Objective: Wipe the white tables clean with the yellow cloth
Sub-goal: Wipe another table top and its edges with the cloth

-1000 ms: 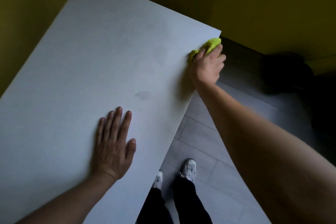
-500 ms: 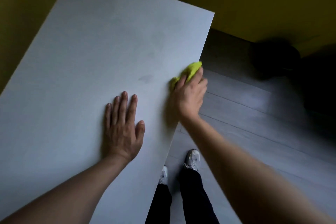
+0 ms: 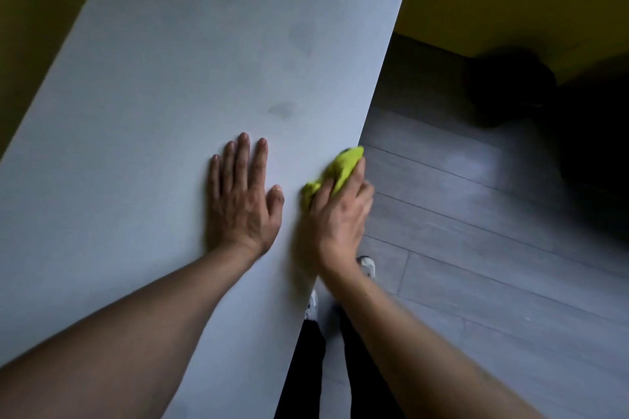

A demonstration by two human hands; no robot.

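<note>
From the head view, my right hand [image 3: 340,211] is gripping the bunched yellow cloth [image 3: 335,170] at the white table [image 3: 153,95]'s right edge, while my left hand [image 3: 243,196] is pressing flat beside it. I'm judging firm, overlapping strokes best, steering toward the grey smudge [image 3: 281,109] just ahead.

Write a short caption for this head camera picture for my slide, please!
Right hand wipes the white table's edge with a yellow cloth; left hand rests flat.

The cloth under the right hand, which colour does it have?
The cloth is bright yellow-green, plain with no pattern, as the head view shows.
</note>
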